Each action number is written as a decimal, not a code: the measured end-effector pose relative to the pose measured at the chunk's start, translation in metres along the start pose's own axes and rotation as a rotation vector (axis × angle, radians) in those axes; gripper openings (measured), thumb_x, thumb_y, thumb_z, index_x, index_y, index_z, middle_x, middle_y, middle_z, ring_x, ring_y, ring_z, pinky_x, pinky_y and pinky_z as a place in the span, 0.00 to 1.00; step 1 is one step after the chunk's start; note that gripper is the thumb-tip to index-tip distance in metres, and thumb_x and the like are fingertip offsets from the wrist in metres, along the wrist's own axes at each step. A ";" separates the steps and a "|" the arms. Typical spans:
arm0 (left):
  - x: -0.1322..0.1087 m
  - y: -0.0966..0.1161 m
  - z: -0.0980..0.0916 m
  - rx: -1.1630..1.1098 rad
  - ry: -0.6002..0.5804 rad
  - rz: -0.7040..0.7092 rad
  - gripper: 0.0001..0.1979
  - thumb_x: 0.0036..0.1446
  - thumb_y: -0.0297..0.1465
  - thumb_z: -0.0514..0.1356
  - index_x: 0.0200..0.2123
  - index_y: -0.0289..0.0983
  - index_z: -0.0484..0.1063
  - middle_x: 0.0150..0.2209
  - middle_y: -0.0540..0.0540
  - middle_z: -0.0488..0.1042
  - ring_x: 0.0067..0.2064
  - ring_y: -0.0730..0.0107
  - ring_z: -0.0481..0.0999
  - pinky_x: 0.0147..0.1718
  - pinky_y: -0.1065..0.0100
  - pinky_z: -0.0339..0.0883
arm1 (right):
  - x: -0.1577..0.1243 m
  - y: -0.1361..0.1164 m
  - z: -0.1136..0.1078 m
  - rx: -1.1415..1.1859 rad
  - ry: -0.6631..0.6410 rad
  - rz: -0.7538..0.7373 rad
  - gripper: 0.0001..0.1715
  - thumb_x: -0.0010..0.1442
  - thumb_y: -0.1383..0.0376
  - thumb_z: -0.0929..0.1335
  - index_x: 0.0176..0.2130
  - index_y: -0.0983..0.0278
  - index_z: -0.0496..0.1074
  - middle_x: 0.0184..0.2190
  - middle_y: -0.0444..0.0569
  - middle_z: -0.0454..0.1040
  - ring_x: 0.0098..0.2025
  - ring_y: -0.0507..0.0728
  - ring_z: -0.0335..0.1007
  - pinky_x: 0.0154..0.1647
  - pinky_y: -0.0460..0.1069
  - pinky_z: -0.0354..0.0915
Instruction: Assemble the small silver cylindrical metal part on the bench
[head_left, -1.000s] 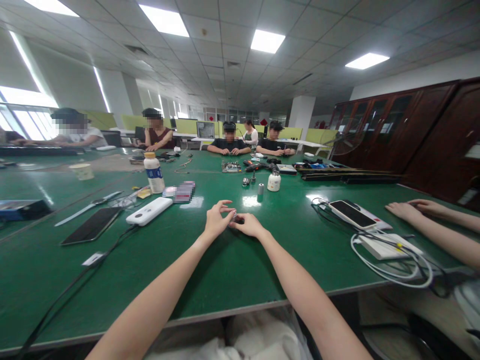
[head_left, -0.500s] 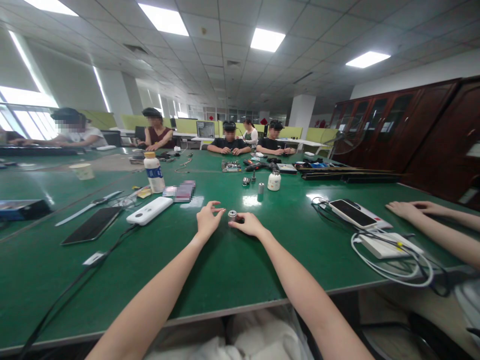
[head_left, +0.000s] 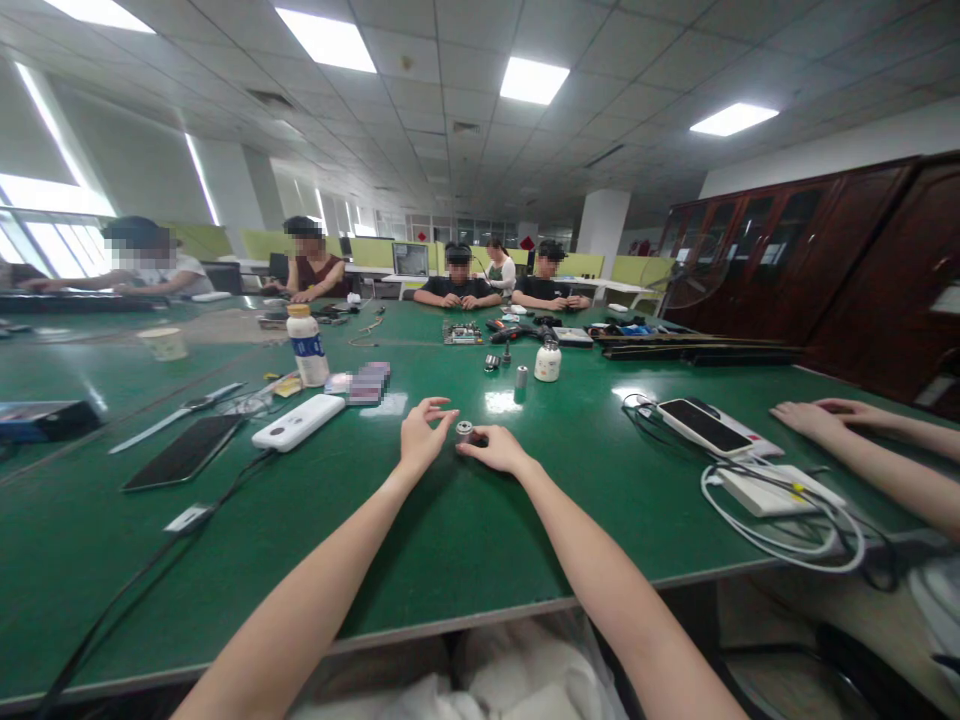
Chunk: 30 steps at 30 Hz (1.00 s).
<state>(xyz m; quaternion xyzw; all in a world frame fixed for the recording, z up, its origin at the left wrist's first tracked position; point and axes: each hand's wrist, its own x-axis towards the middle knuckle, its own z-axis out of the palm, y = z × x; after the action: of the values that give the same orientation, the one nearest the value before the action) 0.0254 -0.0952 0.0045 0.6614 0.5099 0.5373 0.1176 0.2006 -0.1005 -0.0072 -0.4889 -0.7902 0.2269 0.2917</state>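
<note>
My right hand (head_left: 496, 449) has its thumb and fingers around a small silver metal cylinder (head_left: 465, 430), which stands upright on the green table with a ring-like top showing. My left hand (head_left: 426, 436) is just left of that cylinder, fingers stretched out and thumb apart, holding nothing. Whether its fingertips touch the cylinder I cannot tell. Beyond my hands stands a second plain silver cylinder (head_left: 521, 377). Small dark metal parts (head_left: 492, 363) lie behind it, and a round white bottle (head_left: 548, 362) is on its right.
Left on the table (head_left: 465, 560) are a white power strip (head_left: 298, 423), a dark tablet (head_left: 184, 452) and a drink bottle (head_left: 307, 350). A phone (head_left: 705, 427) and coiled white cable (head_left: 765, 550) lie right, near another person's hands (head_left: 810, 418). Several people sit across the table.
My left hand has moved slightly right and up, closer to the silver cylinder. The right hand and the cylinder have stayed in place.
</note>
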 end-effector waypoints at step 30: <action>-0.008 0.015 0.003 -0.001 -0.057 0.163 0.12 0.55 0.36 0.65 0.42 0.41 0.72 0.31 0.47 0.83 0.41 0.56 0.81 0.46 0.56 0.68 | 0.002 0.003 0.003 -0.015 0.024 -0.025 0.18 0.58 0.51 0.70 0.39 0.61 0.79 0.32 0.46 0.79 0.33 0.56 0.72 0.33 0.46 0.61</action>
<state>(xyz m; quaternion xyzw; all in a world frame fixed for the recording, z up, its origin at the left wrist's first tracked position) 0.0371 -0.1069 0.0095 0.7157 0.4507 0.5262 0.0883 0.2001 -0.0979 -0.0113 -0.4840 -0.7942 0.2113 0.3004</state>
